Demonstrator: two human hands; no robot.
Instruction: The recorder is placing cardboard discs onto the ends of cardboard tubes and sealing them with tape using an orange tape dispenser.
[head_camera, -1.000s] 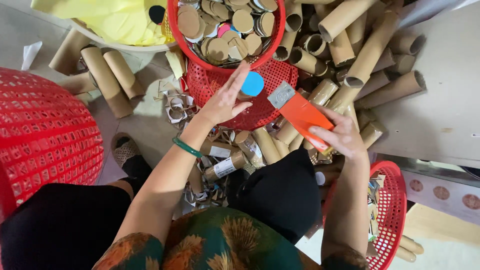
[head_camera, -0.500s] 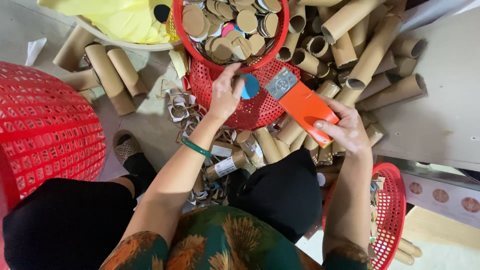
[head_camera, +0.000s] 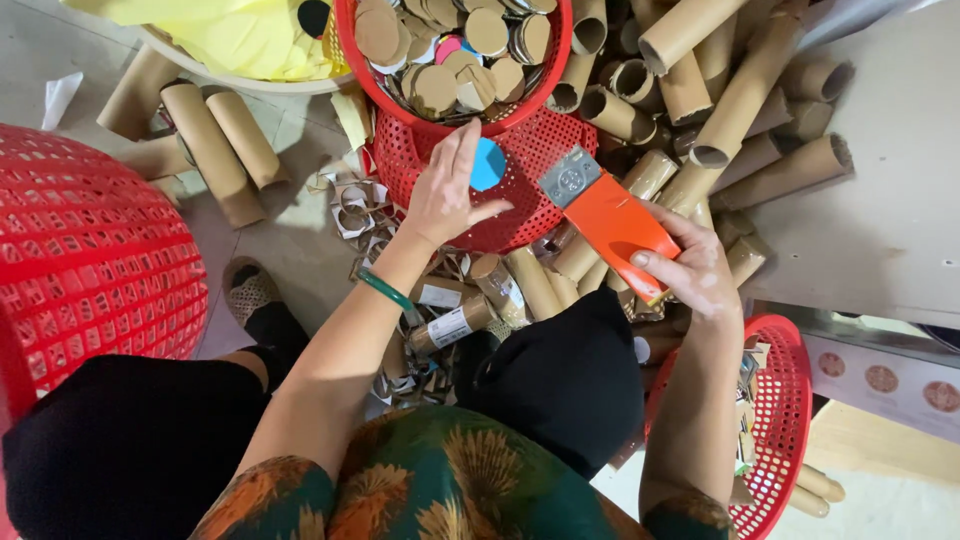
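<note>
Left hand (head_camera: 445, 195) has drawn back slightly, fingers pinching blue disc (head_camera: 487, 164) over red basket (head_camera: 520, 150); right hand (head_camera: 690, 265), little moved, grips orange scraper (head_camera: 610, 215); scraper's far end hidden in palm

A small round blue disc (head_camera: 487, 164) is flat and plain, a bright sky blue, pinched at its edge between the fingers (head_camera: 462, 150) of the left hand (head_camera: 445, 195). It faces upward, held just over the red mesh of an upturned basket, at about 6 o'clock from the heap of brown card discs.

At 3 o'clock from the disc is an orange scraper (head_camera: 612, 218), a broad flat orange body with a squarish grey metal head. It lies slanted, the metal end toward 10 o'clock and close to the disc, the orange end gripped in the right hand (head_camera: 690, 268) toward 4 o'clock.
</note>
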